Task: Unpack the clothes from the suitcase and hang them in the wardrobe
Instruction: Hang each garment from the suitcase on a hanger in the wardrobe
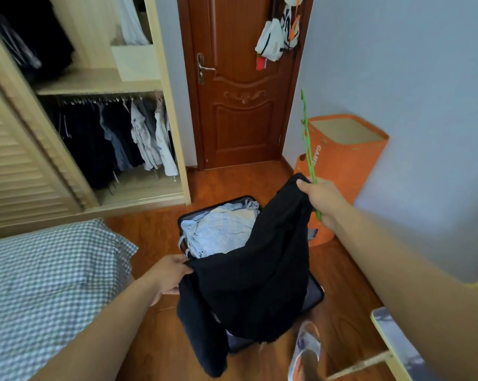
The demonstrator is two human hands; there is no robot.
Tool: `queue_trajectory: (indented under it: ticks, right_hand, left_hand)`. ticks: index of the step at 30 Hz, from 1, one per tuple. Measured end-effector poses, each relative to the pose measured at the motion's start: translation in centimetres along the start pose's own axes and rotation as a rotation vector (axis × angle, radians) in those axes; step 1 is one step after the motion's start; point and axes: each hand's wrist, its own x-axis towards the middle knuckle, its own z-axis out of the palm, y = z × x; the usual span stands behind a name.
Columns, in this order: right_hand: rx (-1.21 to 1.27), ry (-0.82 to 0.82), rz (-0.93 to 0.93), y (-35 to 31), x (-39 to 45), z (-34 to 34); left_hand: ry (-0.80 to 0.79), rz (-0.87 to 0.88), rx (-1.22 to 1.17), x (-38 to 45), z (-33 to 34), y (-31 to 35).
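1. Wardrobe point(100, 86), left of suitcase & beyond it: open, rail w/ hung shirts; free space looks tight at its right end.
2. Bed point(40, 284), left of suitcase: checked cover.
3. Suitcase point(316, 294), on floor, lid open: pale blue clothes point(218, 229) remain inside, at far end.
4. Black garment point(254, 270), lifted directly above suitcase, spread between both hands; one sleeve dangles low over near-left corner. Risk: sleeve snags case rim or drags other items out.
5. Left hand point(169, 276): fingers curled, pinching garment's left edge.
6. Right hand point(324, 202), above suitcase's right side: grips garment top plus green hanger point(307, 149) together. Risk: double load in one fist, so either may slip; hanger's upright end could catch fabric when threading.
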Motion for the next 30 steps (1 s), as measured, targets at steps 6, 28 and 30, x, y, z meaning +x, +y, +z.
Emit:
queue_trajectory:
  ticks: [6,28,30]
  right_hand:
    - [0.083,-0.211,0.100,-2.7,3.8,-0.4]
    - [0.064,-0.404,-0.273,-27.8,14.0,-4.9]
    - [-0.036,-0.268,-0.353,-27.2,18.0,-6.1]
  left_hand:
    - [-0.267,-0.080,0.374,0.9,-0.2,2.4]
    - [0.570,0.269,-0.590,13.8,8.7,16.6]
    - [0.471,0.352,-0.853,10.6,5.7,18.0]
